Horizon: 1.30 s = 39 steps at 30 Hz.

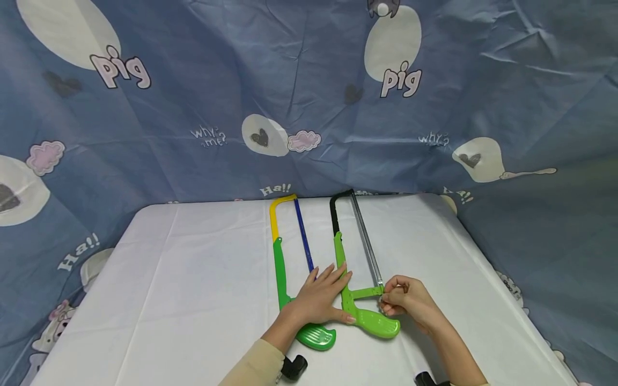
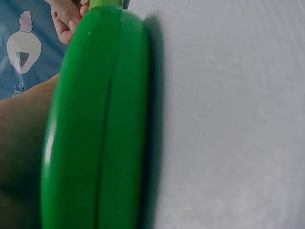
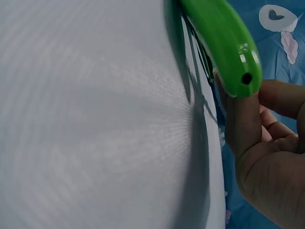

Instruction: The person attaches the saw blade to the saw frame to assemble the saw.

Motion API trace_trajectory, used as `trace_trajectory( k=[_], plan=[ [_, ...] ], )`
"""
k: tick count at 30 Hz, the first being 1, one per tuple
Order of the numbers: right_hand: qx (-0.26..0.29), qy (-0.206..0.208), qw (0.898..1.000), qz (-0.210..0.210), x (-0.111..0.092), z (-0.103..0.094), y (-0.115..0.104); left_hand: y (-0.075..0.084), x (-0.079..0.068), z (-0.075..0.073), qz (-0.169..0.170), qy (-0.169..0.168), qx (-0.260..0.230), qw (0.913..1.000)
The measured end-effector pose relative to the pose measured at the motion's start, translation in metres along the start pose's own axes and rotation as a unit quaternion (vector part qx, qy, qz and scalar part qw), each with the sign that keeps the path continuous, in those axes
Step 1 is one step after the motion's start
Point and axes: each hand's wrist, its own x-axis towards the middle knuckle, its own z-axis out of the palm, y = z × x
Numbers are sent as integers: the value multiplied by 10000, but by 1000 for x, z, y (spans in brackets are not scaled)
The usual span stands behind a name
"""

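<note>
Two hacksaws lie side by side on the white cloth, handles towards me. My left hand [image 1: 316, 300] rests across the light-green hacksaw [image 1: 376, 324], fingers spread over its frame and thumb near the handle. That saw has a black front bow and a silver blade [image 1: 365, 236]. At the near end of its blade, my right hand [image 1: 410, 300] pinches the small metal tightening nut [image 1: 381, 306], mostly hidden by the fingers. Under my left wrist is the darker green hacksaw [image 1: 316, 338], with a yellow bow and blue blade [image 1: 303, 233]. Its handle [image 2: 95, 119] fills much of the left wrist view.
The white cloth [image 1: 193, 284] covers the table. A blue patterned curtain [image 1: 309, 96] hangs behind it and along both sides. Black wrist mounts [image 1: 294, 368] show at the front edge of the head view.
</note>
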Motion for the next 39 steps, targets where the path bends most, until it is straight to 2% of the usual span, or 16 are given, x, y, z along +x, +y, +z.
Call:
trace_trajectory(
  k=[14, 19, 28, 35, 39],
  plan=[
    [-144, 104, 9998, 128, -1, 3, 1, 0, 0, 2, -68, 35, 86, 9999],
    [-481, 302, 9983, 134, -1, 6, 0, 0, 0, 3, -111, 22, 106, 9999],
    [-1484, 1244, 9807, 269, -4, 17, -6, 0, 0, 3, -82, 57, 72, 9999],
    [-2053, 1413, 9684, 137, -4, 19, -6, 1, -1, 1, -80, 73, 9, 9999],
    [-2189, 1445, 9650, 72, -4, 22, -7, 1, -1, 1, -63, 74, -3, 10000]
  ],
)
